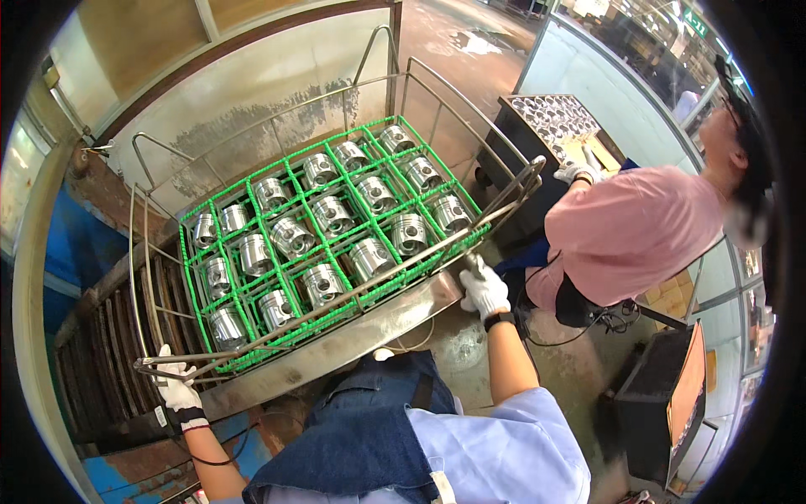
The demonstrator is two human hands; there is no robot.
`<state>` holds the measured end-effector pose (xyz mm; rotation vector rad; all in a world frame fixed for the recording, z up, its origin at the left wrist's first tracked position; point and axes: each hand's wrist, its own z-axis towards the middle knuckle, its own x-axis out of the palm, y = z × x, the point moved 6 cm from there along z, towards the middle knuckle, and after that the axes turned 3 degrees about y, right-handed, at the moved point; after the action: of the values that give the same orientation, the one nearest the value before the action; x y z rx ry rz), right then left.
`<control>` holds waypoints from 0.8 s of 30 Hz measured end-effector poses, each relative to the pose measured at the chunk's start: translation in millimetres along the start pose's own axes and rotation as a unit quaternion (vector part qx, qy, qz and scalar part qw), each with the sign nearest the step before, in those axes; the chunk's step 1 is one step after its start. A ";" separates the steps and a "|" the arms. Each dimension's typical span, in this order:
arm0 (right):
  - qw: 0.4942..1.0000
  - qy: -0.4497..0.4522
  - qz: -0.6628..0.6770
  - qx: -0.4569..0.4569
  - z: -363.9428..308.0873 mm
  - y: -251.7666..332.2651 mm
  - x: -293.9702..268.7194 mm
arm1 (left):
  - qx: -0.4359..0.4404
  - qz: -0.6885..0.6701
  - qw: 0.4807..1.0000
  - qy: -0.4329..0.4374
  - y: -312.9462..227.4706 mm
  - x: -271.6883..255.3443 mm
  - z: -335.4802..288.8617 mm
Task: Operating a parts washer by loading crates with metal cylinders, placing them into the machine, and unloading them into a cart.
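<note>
A wire basket [277, 334] stands in front of me, its inner grid wrapped in green cord [342, 170]. Single shiny metal pistons [333, 215] sit in the grid's cells, several of them tilted. At the basket's near left corner, my gloved left hand [178, 388] has its fingers closed round the wire frame. My gloved right hand [487, 291] is by the near right corner, beside the end of a metal ledge [336, 357]. Its fingers are partly stretched and apart, with nothing seen between them; whether they touch the basket I cannot tell.
To my right, a co-worker in a pink top [638, 227] reaches a gloved hand [578, 172] over a dark cart [512, 134] bearing many metal parts. A pale stained panel [252, 92] rises behind the basket. A black box [659, 395] and loose cables [617, 319] lie at right.
</note>
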<state>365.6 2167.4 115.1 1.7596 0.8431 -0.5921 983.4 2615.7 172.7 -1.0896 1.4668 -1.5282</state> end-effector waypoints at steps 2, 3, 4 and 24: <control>0.998 -0.018 0.062 -0.021 -20.5 -1.5 -2.3 | 0.006 -0.014 1.000 0.011 2.3 -1.8 1.4; 0.975 -0.001 0.215 0.052 -33.8 -16.7 2.2 | 0.003 0.004 1.000 0.002 3.3 -3.3 0.9; 0.968 -0.048 0.225 0.106 -46.1 -28.6 3.1 | 0.011 -0.009 1.000 0.012 2.7 -1.6 0.4; 0.976 0.025 -0.005 -0.214 28.7 196.5 92.3 | -0.010 0.000 0.999 -0.047 -6.5 13.6 -12.7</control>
<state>576.5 2124.3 155.1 1.3808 0.9365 -0.3414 967.0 2608.2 180.5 -1.1586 1.4208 -1.4444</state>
